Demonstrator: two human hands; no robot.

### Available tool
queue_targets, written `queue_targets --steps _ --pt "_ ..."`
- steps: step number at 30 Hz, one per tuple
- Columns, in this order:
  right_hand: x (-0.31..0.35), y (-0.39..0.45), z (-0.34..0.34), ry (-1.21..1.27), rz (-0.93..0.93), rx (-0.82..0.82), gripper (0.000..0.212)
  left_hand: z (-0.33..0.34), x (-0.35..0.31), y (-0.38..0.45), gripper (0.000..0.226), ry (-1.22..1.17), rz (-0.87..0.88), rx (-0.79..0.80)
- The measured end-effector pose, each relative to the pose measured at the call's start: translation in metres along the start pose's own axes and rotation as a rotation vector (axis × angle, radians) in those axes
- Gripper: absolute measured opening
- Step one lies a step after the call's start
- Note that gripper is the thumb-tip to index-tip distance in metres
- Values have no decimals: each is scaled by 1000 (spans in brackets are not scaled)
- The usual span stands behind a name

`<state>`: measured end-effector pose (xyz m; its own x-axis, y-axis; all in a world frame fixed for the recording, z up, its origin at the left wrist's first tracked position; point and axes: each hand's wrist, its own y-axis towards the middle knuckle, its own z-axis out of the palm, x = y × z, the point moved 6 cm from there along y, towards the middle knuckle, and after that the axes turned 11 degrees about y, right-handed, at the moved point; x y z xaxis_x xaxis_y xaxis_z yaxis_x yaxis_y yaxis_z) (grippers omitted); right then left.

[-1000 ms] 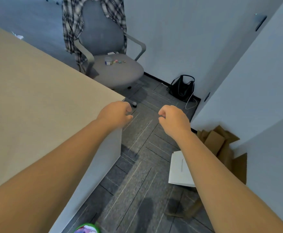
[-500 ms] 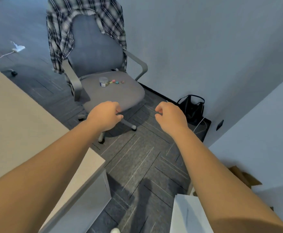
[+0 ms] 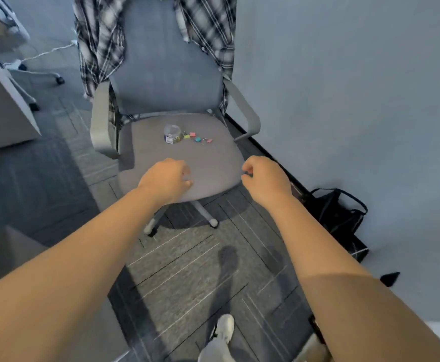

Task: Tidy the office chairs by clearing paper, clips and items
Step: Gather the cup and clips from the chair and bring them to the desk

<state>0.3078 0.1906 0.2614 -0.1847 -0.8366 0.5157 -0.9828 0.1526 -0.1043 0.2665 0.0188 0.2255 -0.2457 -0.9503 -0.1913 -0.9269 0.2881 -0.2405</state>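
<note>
a: binder clips (image 3: 197, 138), small coloured ones, lie loose in a short row near the middle of the office chair seat (image 3: 161, 158), just right of a little clear jar (image 3: 172, 133) that stands upright there. a few clips look to be inside the jar already, though it's too small to be sure.

b: and the hands?

a: both hover over the front edge of the seat, short of the clips. the left hand (image 3: 164, 178) is loosely curled, fingers bent in but holding nothing. the right hand (image 3: 265, 178) is the same, a half-closed grip, empty, just off the seat's right front corner.

b: so the step is the reach. how would you do it well?

a: i'd judge one hand should steady the jar while the other pinches clips one or two at a time. the fabric seat gives, so press lightly and take each clip by its body, not by the wire handles, which may flip.

b: any trouble nearby?

a: the jar is light and could tip if nudged, and the chair sits on castors, so leaning on it may roll it toward the wall. the plaid shirt (image 3: 97, 43) hangs over the backrest, well apart from the clips; leave it until the seat is bare. a black bag (image 3: 340, 215) sits on the floor by the wall, out of the way.
</note>
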Motion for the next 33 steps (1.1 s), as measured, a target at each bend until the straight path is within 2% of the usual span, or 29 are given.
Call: queue_targets --steps 10,17,23,28,33 --pt "-29 159 24 0 -100 191 28 8 12 128 37 -85 -238 31" --pt "-44 274 97 -16 -91 274 38 49 58 235 41 -153 -300 71" --pt "-51 386 177 22 -58 232 45 87 116 348 58 -193 -355 110" --pt "-83 450 242 -15 9 211 52 123 142 427 85 -222 -330 90" --pt "-111 485 294 -69 97 248 77 156 162 474 102 -195 -321 43"
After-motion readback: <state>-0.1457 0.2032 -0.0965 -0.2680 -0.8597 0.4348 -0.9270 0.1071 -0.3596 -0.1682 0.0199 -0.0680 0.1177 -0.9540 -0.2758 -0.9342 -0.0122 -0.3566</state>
